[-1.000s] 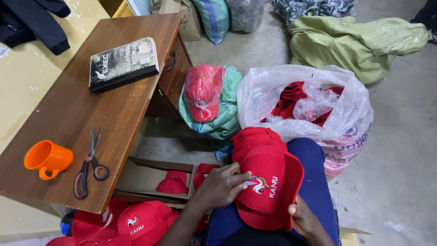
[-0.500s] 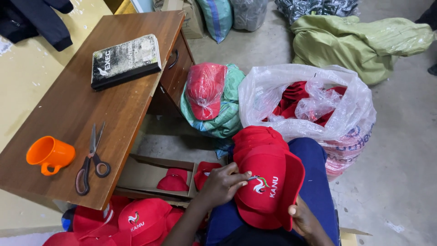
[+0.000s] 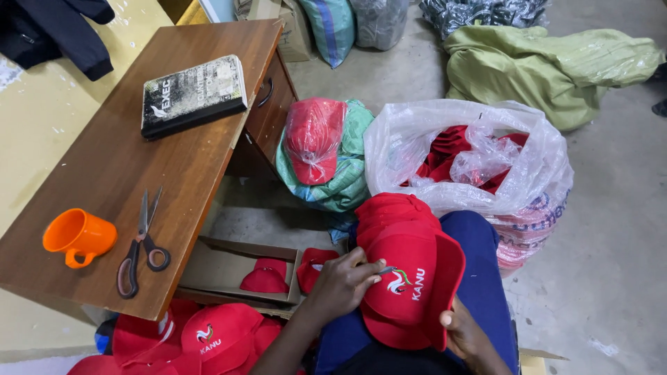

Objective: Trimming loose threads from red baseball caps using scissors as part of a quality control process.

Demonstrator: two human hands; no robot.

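The left hand [image 3: 345, 280] is pinching a small thin tool — fingers closed round it — against the emblem of the red cap [image 3: 410, 288] lying on the lap, while the right hand [image 3: 464, 332] is gripping its brim. More caps [image 3: 198, 340] are lying on the floor, many are waiting in the plastic bag [image 3: 472, 156] — plenty seemingly left.

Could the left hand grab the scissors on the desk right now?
Probably yes. The left hand rests on the red cap, and the scissors lie near the desk edge on that side, with nothing between them.
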